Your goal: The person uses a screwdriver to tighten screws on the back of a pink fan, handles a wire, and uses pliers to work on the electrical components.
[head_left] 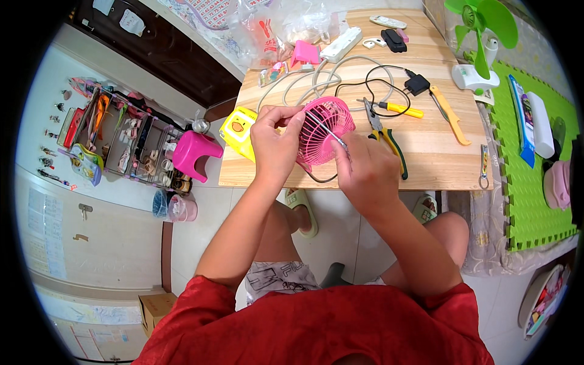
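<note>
A small pink fan [325,129] with a wire grille rests at the front edge of the wooden table [426,164]. My left hand [275,146] grips the fan's left rim and holds it tilted. My right hand [365,173] is closed on a thin metal screwdriver [328,131] whose shaft lies across the grille toward the fan's centre. A dark cable hangs from under the fan.
Yellow-handled pliers [383,135], a yellow screwdriver [401,110], a yellow-handled knife [450,115], a black adapter [417,84], a white power strip [340,45] and cables lie on the table. A yellow box [238,129] sits left, a pink stool [193,155] on the floor, a green fan [480,42] right.
</note>
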`<state>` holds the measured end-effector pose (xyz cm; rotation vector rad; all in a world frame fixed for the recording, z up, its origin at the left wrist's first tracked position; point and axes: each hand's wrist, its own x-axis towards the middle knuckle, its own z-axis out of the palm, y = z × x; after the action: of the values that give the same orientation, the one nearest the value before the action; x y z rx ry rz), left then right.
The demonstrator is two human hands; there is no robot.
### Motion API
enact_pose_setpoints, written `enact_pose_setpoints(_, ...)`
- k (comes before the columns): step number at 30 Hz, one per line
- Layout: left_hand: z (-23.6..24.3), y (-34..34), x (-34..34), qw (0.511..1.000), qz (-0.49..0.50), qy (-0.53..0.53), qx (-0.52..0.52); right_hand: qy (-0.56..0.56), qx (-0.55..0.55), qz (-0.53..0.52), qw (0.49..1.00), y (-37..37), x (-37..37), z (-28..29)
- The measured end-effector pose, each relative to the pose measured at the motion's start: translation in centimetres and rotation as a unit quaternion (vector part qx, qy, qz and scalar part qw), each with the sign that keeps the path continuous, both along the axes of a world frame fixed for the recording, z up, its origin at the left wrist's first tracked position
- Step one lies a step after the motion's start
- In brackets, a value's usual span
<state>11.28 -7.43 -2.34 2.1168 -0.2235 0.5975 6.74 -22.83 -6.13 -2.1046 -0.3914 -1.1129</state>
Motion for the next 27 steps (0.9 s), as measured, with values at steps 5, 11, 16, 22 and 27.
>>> enact_pose_setpoints(5, -0.7, -0.4, -0.3, 0.997, 0.024, -0.055, 0.054, -0.014, 0.001, -0.005, 1.0, 0.1, 0.1, 0.0)
enact_pose_setpoints(11, -1.4, -1.3, 0.0, 0.995, 0.044, -0.084, -0.004, 0.057, 0.053, 0.018, 0.997, 0.3, -0.2, -0.1)
enact_pose_setpoints(16, -1.5, -1.0, 0.0, 0.994, 0.046, -0.094, 0.001, 0.251, 0.245, 0.128, 0.928, -0.4, 0.0, 0.9)
enact_pose_setpoints(22, -1.5, -1.2, 0.0, 0.994, 0.054, -0.097, 0.005, 0.232, 0.214, 0.118, 0.941, -0.2, -0.5, 1.1)
enact_pose_setpoints(27, -1.4, -1.2, -0.1, 0.994, 0.054, -0.095, -0.003, 0.047, 0.111, 0.078, 0.99, 0.5, -0.2, -0.3)
